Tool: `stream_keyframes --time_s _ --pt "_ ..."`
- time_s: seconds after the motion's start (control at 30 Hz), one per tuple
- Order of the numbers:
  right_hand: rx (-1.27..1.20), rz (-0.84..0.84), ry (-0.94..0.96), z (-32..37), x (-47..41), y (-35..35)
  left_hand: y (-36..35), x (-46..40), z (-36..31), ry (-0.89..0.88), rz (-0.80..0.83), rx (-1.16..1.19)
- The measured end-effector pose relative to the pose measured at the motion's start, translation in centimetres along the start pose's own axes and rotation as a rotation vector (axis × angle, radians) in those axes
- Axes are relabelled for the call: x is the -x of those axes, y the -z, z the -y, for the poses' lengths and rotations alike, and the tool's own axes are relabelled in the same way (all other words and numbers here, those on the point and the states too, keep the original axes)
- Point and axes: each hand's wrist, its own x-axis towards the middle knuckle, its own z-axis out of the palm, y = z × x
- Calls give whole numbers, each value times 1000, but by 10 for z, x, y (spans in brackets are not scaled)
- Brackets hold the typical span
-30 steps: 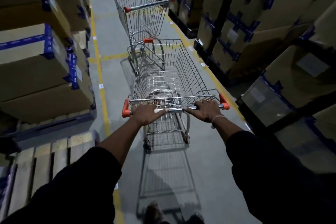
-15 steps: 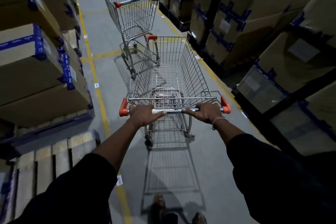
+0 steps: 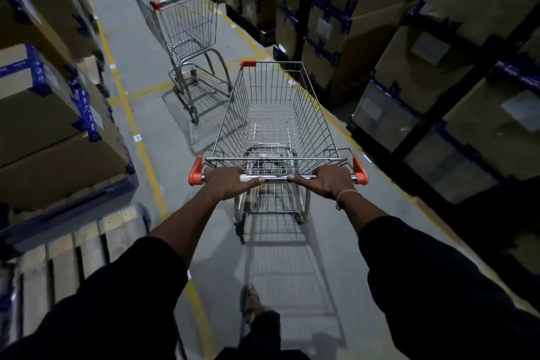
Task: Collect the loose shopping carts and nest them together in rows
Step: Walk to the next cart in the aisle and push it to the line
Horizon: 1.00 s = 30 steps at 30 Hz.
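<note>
A wire shopping cart [image 3: 274,114] with orange corner caps stands right in front of me in the aisle. My left hand [image 3: 229,183] grips the left part of its chrome handle bar. My right hand [image 3: 325,181] grips the right part of the same bar. A second, empty cart [image 3: 182,17] stands loose farther up the aisle, ahead and to the left, its handle turned toward me and angled to the right. The two carts are apart, with the near cart's front beside the far cart's lower frame.
Stacked cardboard boxes [image 3: 43,114] with blue tape line the left side on pallets [image 3: 73,254]. Dark racks of boxes [image 3: 438,52] run along the right. Yellow floor lines [image 3: 140,137] mark the grey concrete aisle. My foot [image 3: 252,301] shows below the cart.
The cart I hold has swung to the right of the far cart, so the two no longer line up. Both hands keep their grip on the handle.
</note>
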Motion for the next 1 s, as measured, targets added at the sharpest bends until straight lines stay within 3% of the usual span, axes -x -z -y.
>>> stream_keyframes --time_s 0.4,1.0 --pt "-21 -9 -171 -65 154 -34 -45 79 -98 -188 -4 -41" --pt "-144 -57 -673 -117 285 -65 -54 59 -228 -680 114 -169"
